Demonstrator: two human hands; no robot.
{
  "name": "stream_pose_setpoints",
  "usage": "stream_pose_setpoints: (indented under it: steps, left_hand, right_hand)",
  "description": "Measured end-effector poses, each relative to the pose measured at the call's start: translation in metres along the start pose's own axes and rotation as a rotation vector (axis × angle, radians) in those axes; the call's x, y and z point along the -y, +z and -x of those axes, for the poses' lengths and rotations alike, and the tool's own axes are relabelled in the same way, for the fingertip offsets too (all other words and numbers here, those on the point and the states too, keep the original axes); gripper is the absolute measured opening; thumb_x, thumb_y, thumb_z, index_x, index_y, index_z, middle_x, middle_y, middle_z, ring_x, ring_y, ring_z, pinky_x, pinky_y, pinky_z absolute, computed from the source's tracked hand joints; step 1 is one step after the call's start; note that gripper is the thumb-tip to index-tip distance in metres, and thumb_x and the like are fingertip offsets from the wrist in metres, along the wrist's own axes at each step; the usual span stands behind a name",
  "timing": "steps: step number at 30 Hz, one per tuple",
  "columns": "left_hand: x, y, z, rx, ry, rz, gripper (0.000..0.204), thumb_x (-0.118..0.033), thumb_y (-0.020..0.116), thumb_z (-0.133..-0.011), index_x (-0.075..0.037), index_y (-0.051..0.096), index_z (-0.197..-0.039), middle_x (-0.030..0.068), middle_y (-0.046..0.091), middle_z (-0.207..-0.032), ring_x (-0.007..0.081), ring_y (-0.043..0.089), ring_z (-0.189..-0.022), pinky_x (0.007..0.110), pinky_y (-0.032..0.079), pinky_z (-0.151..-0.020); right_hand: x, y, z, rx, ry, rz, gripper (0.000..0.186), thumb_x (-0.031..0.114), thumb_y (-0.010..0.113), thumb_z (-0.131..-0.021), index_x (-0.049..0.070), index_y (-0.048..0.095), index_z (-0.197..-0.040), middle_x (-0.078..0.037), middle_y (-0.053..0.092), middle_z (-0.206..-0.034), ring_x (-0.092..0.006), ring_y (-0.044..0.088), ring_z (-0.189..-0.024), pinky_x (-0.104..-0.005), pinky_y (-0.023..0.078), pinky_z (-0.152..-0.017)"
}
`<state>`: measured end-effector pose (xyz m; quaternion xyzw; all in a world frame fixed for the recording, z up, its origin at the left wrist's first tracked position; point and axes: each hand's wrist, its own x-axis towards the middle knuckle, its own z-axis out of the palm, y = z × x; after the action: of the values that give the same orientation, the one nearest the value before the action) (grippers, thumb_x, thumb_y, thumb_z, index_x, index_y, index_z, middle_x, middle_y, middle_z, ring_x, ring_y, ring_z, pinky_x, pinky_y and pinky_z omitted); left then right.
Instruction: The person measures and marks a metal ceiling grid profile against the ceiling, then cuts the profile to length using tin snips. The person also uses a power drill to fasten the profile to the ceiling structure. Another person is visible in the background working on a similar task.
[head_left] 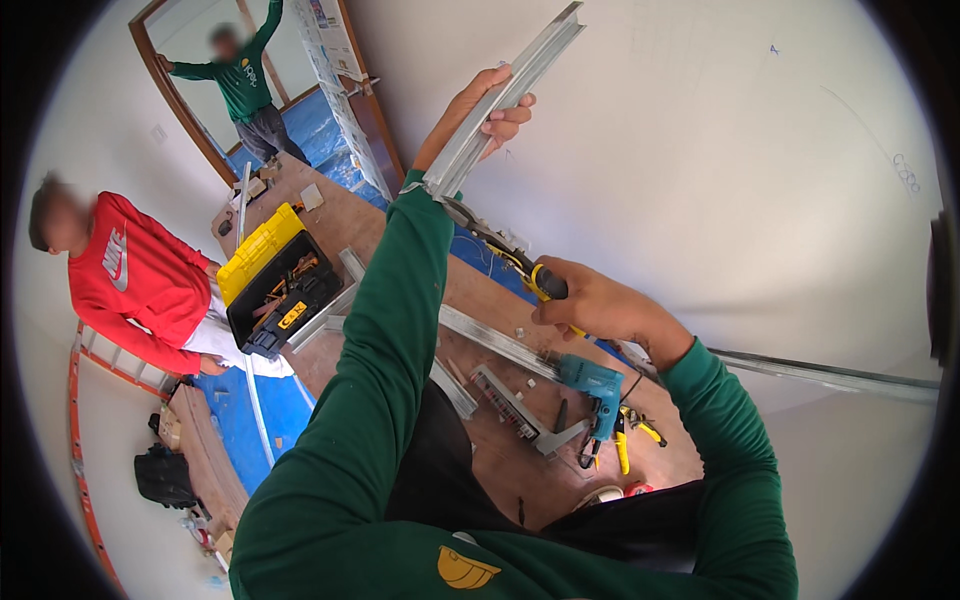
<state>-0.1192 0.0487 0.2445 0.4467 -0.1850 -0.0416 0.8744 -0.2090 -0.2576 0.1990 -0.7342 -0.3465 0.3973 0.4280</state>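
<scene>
My left hand [508, 118] is raised and wrapped around a silver metal channel [510, 88], which slants from upper right down to lower left. In my right hand [612, 304] are tin snips [515, 262] with yellow and black handles. Their jaws reach the channel's lower end, beside my left sleeve; whether the blades bite into the metal cannot be made out. Below my right hand, a teal power drill [594, 388] lies on the brown work surface [540, 490]. Yellow-handled hand tools [622, 446] rest just right of it.
An open black and yellow toolbox [290, 300] stands on the left. More metal channels [500, 342] lie about the surface. A person in a red top [140, 265] stands at far left, near an orange ladder [76, 430]. Another person in green [245, 88] is by the doorway. A white wall [720, 150] rises on the right.
</scene>
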Motion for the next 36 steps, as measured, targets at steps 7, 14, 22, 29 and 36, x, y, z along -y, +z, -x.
stream_pose_setpoints:
  steps: [7,14,22,29,36]
  left_hand:
    - [-0.002,0.019,0.022,-0.141,0.033,-0.801,0.075,-0.041,0.069,-0.112,0.000,0.040,-0.168,0.0112,0.064,-0.121,0.0170,0.068,-0.098,0.031,0.062,-0.077]
    - [0.017,0.034,0.047,-0.435,-0.116,-1.098,0.064,-0.051,0.058,-0.116,-0.002,0.050,-0.157,0.0168,0.071,-0.127,0.0234,0.076,-0.091,0.037,0.066,-0.076]
    - [0.012,-0.013,0.052,-0.539,-0.197,-0.872,0.046,-0.040,0.060,-0.117,0.000,0.056,-0.140,0.0135,0.072,-0.110,0.0215,0.073,-0.075,0.040,0.066,-0.066]
    - [0.033,-0.059,0.047,-0.687,-0.105,-0.726,0.046,-0.035,0.066,-0.115,0.000,0.054,-0.143,0.0155,0.071,-0.115,0.0263,0.077,-0.088,0.042,0.067,-0.070]
    - [-0.012,-0.087,0.031,-0.969,0.768,-1.107,0.079,-0.070,0.063,-0.108,0.002,0.061,-0.141,0.0196,0.072,-0.124,0.0248,0.079,-0.084,0.038,0.064,-0.064]
  right_hand:
    - [0.010,-0.011,0.010,-0.291,-0.111,0.643,0.054,0.013,0.070,-0.088,-0.006,0.056,-0.136,-0.030,0.075,-0.097,-0.0525,0.074,-0.090,-0.0570,0.059,-0.082]
    - [-0.035,0.011,-0.022,-0.432,-0.158,0.778,0.039,0.009,0.068,-0.088,-0.002,0.056,-0.124,-0.033,0.074,-0.091,-0.0531,0.074,-0.089,-0.0626,0.058,-0.079]
    - [-0.062,0.016,-0.040,-0.374,-0.216,0.767,0.039,0.006,0.068,-0.091,0.001,0.053,-0.126,-0.028,0.072,-0.090,-0.0509,0.072,-0.083,-0.0607,0.058,-0.075]
    - [-0.070,0.024,-0.043,-0.598,-0.176,1.021,0.040,0.008,0.072,-0.090,0.002,0.054,-0.126,-0.022,0.067,-0.102,-0.0455,0.074,-0.086,-0.0635,0.057,-0.076]
    - [-0.051,0.009,-0.029,-0.661,-0.011,1.035,0.046,0.015,0.075,-0.089,-0.001,0.059,-0.129,-0.019,0.068,-0.109,-0.0353,0.074,-0.107,-0.0527,0.058,-0.087]
